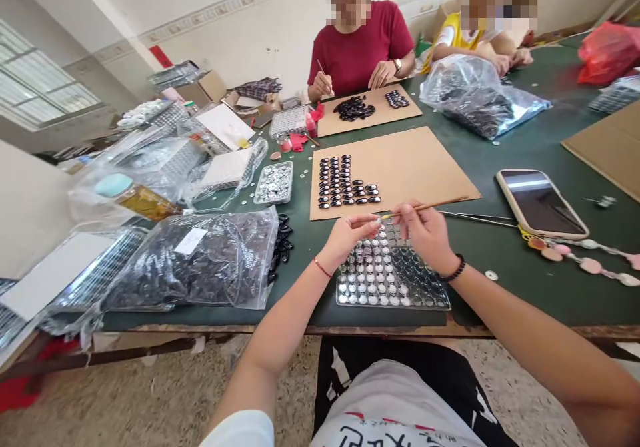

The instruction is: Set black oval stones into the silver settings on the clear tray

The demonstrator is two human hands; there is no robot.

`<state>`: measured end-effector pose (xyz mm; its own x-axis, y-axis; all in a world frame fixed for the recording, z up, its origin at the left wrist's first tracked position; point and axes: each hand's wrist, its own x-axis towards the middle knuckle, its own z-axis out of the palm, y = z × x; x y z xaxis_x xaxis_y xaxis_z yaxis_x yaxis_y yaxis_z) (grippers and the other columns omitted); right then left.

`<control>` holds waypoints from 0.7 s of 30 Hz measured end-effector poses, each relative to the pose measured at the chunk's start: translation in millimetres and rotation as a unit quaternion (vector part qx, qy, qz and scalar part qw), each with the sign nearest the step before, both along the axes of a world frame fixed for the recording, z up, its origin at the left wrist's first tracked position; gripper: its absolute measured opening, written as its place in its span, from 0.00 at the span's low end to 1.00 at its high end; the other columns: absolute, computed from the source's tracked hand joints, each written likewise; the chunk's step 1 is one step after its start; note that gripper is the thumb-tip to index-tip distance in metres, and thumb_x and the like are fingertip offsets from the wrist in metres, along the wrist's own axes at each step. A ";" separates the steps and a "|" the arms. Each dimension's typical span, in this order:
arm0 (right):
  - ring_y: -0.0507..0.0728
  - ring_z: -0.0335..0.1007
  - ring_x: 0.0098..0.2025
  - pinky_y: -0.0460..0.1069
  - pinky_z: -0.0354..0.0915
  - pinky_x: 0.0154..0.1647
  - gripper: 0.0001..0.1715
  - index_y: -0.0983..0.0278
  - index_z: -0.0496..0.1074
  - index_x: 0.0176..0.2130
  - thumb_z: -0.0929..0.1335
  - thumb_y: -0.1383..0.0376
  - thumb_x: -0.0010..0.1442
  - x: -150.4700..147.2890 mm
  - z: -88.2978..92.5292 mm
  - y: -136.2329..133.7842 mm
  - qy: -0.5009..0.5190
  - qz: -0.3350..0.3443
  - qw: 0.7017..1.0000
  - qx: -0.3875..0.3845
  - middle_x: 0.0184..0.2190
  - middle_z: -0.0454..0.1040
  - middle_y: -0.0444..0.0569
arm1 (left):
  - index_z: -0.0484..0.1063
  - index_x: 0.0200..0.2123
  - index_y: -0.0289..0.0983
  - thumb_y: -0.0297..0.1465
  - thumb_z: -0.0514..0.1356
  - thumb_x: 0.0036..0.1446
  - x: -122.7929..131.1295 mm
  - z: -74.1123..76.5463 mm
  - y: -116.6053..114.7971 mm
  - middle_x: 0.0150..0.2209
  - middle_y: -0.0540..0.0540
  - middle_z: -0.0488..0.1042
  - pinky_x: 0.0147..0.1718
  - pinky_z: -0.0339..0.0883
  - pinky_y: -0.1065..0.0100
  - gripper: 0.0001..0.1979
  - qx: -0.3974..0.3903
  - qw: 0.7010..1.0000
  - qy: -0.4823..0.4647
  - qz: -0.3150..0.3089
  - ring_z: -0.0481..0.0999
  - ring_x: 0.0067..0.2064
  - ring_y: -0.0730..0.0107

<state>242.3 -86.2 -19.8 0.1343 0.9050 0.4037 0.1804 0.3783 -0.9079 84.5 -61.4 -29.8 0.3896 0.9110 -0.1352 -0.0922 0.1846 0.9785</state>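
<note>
My right hand (424, 235) grips a thin wooden-handled brush (440, 203), its yellowish tip pointing left. Close to that tip, the thumb and fingers of my left hand (353, 232) are pinched together; a small pale piece may be between them, too small to make out. Under both hands lies a clear plastic tray (395, 302) of round pockets, whitish discs filling those on the left. Just beyond is a cardboard sheet (420, 160) bearing rows of small black oval pieces (336, 182) with pale tops.
A clear box of white discs (274, 182) and a bag of black pieces (200, 267) stand left. To the right lie tweezers (480, 218) and a phone (543, 200). Across the table, a person in a red shirt (357, 50) works at another cardboard sheet (370, 119).
</note>
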 end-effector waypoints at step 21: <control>0.46 0.54 0.14 0.44 0.51 0.13 0.17 0.65 0.67 0.30 0.60 0.54 0.57 4.3 6.8 -3.7 0.164 0.038 0.985 -0.040 0.19 0.64 0.42 | 0.66 0.41 0.32 0.39 0.48 0.55 -130.0 0.5 28.5 0.46 0.31 0.65 0.44 0.49 0.51 0.18 0.207 0.587 0.761 0.181 0.60 0.50 0.44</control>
<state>246.6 -89.9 -13.0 0.1758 0.9447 0.2767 -0.1542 0.3040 -0.9401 -45.5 -32.9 -29.2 -0.1251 0.9743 0.1875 0.9878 0.1400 -0.0685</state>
